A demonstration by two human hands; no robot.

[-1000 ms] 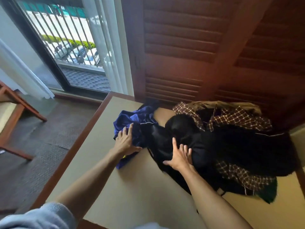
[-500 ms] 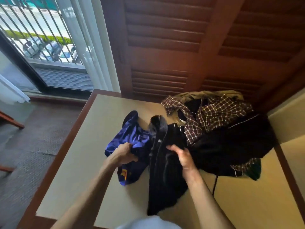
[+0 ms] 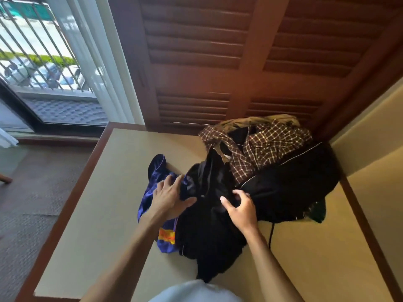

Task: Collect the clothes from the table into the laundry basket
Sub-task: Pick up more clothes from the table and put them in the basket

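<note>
Both hands have let go since half a second ago: then they were bunched into the cloth, now the left hand (image 3: 169, 198) lies flat with its fingers spread, resting across the seam where the blue garment (image 3: 156, 186) meets the black garment (image 3: 207, 216), thumb stretched out onto the black cloth. The right hand (image 3: 239, 209) hovers over the black garment with its fingers loosely curled and apart, fingertips at or just above the fabric; from where I stand I cannot tell whether they pinch any of it.

The black garment lies in the middle of the table (image 3: 93, 225), one end trailing toward the person's near edge. The blue garment, with an orange-yellow patch at its near end, lies just beside it on the window side, partly tucked under it. Behind the black garment, at the table's far corner against the louvred wooden doors (image 3: 218, 62), sits the rest of the heap: a brown checked shirt (image 3: 261, 147), an olive piece (image 3: 239, 124) at the very back, and a dark jacket with thin white piping (image 3: 294, 179) touching the black garment. A bit of green cloth (image 3: 317, 212) pokes out below the jacket, and a thin dark cord (image 3: 270, 234) trails on the tabletop near the right forearm.

No laundry basket is in sight.
</note>
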